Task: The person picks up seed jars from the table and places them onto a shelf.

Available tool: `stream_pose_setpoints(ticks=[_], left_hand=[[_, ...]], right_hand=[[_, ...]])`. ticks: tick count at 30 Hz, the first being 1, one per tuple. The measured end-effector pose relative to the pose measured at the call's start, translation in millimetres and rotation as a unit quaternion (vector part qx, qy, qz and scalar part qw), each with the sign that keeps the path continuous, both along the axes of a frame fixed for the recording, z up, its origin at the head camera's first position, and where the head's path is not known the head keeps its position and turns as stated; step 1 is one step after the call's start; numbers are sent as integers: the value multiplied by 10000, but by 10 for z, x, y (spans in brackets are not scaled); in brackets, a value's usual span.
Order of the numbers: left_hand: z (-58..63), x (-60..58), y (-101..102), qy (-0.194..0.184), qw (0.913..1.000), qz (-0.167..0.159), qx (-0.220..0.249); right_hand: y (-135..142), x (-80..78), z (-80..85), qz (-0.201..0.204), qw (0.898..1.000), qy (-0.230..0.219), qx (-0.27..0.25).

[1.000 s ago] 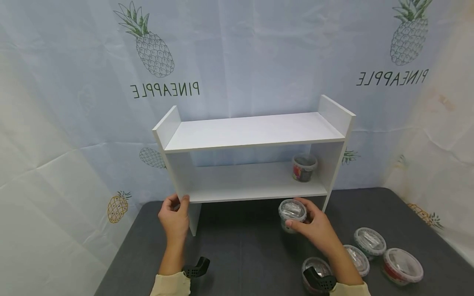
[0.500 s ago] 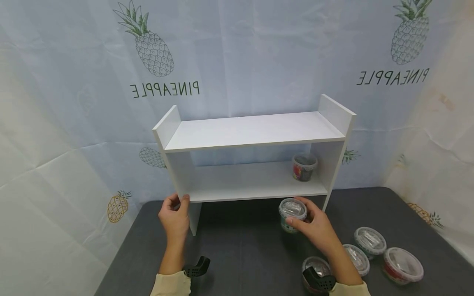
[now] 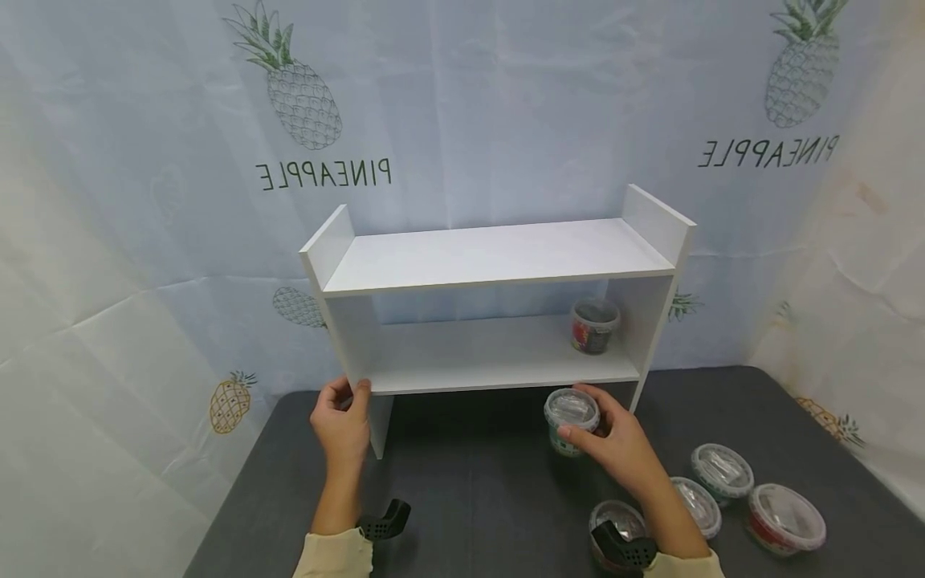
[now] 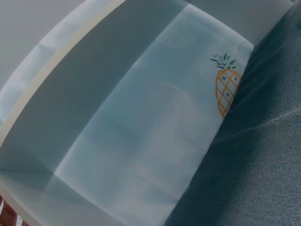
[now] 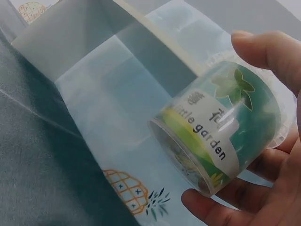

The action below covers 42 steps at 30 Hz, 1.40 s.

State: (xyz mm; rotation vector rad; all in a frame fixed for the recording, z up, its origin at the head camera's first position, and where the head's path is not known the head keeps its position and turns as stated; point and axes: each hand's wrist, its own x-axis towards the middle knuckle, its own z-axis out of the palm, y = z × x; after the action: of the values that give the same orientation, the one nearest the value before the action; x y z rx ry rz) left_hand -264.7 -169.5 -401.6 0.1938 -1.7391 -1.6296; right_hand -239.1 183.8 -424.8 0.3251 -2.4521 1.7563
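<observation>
My right hand (image 3: 620, 451) grips a small clear plastic tub (image 3: 571, 409) with a lid, just in front of the lower shelf board's right part. In the right wrist view the tub (image 5: 221, 127) is tilted and bears a green label reading "little garden"; thumb and fingers are around it. At the lower left corner of a white two-tier shelf (image 3: 470, 257), my left hand (image 3: 343, 425) pinches the side panel's edge between thumb and fingers. Only a bit of that hand's fingers (image 4: 7, 215) shows in the left wrist view. Another lidded tub (image 3: 594, 327), with a red and dark label, stands on the lower board at right.
Several lidded tubs lie to the right on the dark tabletop (image 3: 470, 514): a green one (image 3: 723, 472), a red one (image 3: 786, 520), one beside my forearm (image 3: 698, 507) and one partly behind the wrist camera (image 3: 618, 522). A pineapple-print cloth (image 3: 506, 104) hangs behind the shelf.
</observation>
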Motion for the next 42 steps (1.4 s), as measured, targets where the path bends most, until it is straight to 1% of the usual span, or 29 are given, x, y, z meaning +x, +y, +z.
stream_pose_setpoints(ticks=[3, 6, 12, 15, 18, 21, 25, 29, 33, 35, 42], left_hand=[[-2, 2, -7, -40, 10000, -1, 2], [-4, -1, 0, -76, 10000, -6, 45], [-22, -14, 52, -137, 9998, -107, 120], [-34, -21, 72, -87, 9998, -133, 111], [-47, -21, 70, -48, 9998, -133, 125], [-56, -19, 54, -20, 9999, -103, 116], [-53, -9, 32, 26, 9999, -55, 118], [-46, 13, 25, 31, 9999, -22, 123], [-49, 15, 21, -52, 9999, -19, 125], [-54, -4, 12, -71, 9999, -21, 123], [-251, -207, -123, -33, 9997, -4, 253]], right_hand=[[-25, 42, 51, 42, 9998, 209, 20], [-53, 97, 116, 11, 9984, 568, -15], [-125, 195, 215, -216, 9934, 1087, -302], [-205, 194, 263, -348, 9912, 1241, -299], [-318, 153, 333, -338, 9903, 1348, -61], [-451, 69, 427, -211, 9907, 1323, 247], [-628, -92, 544, 32, 9928, 1101, 471], [-759, -242, 591, 225, 9944, 782, 681], [-826, -364, 615, 275, 9951, 422, 850], [-849, -432, 640, 279, 9948, 314, 931], [-937, -697, 753, 397, 9921, 132, 1186]])
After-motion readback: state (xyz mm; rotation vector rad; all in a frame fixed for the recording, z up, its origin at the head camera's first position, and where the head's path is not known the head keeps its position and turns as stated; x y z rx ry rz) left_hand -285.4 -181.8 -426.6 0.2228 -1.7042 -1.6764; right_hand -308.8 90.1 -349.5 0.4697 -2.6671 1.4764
